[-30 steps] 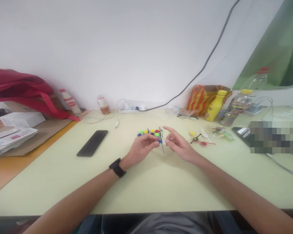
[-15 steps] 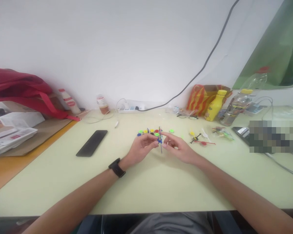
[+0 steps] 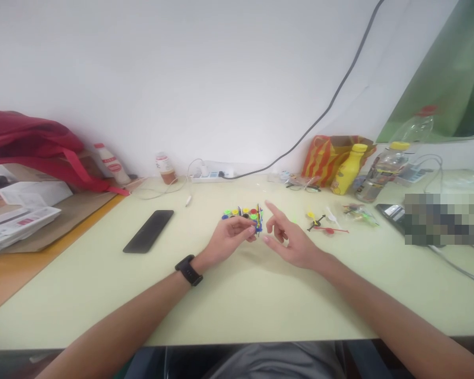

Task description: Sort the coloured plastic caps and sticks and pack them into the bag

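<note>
My left hand (image 3: 231,237) pinches a small blue plastic toy piece (image 3: 259,228), with thin coloured strips standing upright on its right side. The fingertips cover part of it, so its exact kind does not show. Just to the right of the piece is my right hand (image 3: 290,237), its index finger stretched out and thumb apart, holding nothing. Behind my left hand lie several small round pieces, among them a green one (image 3: 227,212), a yellow one (image 3: 245,211) and a red one (image 3: 253,211). Fingers partly hide this group.
A black phone (image 3: 148,231) lies at left. Loose plastic pointer pieces, including a yellow-and-black one (image 3: 315,222) and a red one (image 3: 331,230), lie at right. Behind stand a yellow bottle (image 3: 348,171), a striped bag (image 3: 318,160) and a power strip (image 3: 209,177).
My right hand has let go of the strips and drawn slightly right, its index finger straightening. My left hand keeps its hold in nearly the same place.
</note>
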{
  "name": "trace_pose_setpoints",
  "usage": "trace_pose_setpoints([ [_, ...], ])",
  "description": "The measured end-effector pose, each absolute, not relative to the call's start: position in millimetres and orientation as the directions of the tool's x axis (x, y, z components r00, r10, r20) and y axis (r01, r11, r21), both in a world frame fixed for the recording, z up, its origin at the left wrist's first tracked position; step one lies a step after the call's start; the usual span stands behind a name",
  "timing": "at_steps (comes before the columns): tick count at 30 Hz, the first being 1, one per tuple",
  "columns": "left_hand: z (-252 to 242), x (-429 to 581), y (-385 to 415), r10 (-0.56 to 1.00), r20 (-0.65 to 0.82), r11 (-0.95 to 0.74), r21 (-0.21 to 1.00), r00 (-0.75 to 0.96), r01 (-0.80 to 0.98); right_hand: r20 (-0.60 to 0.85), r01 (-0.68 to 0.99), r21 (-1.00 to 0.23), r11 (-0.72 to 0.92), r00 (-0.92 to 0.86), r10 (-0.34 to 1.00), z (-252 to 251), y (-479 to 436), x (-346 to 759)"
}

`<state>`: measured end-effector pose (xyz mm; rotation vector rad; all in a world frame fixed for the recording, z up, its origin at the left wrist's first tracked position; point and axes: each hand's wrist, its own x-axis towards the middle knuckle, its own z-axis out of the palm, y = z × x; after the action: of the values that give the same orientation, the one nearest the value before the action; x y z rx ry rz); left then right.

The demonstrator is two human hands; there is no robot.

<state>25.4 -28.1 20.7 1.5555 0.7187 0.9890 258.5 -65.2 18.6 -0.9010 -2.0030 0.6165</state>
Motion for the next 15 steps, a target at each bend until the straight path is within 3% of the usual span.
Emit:
trace_pose_setpoints([
  [5,18,25,-27,0.874,0.193,-0.202,0.979,0.446,-0.028,0.461,0.161,-0.808,0.567,-0.428,0.777,30,-63,260],
  [10,23,27,-30,0.866,0.214,-0.210,0.976,0.452,-0.060,0.392,0.279,-0.828,0.486,-0.331,0.858,26,-57,259],
  [15,24,27,-33,0.849,0.221,-0.196,0.975,0.480,-0.102,0.341,0.281,-0.852,0.442,-0.343,0.875,20,-57,254],
])
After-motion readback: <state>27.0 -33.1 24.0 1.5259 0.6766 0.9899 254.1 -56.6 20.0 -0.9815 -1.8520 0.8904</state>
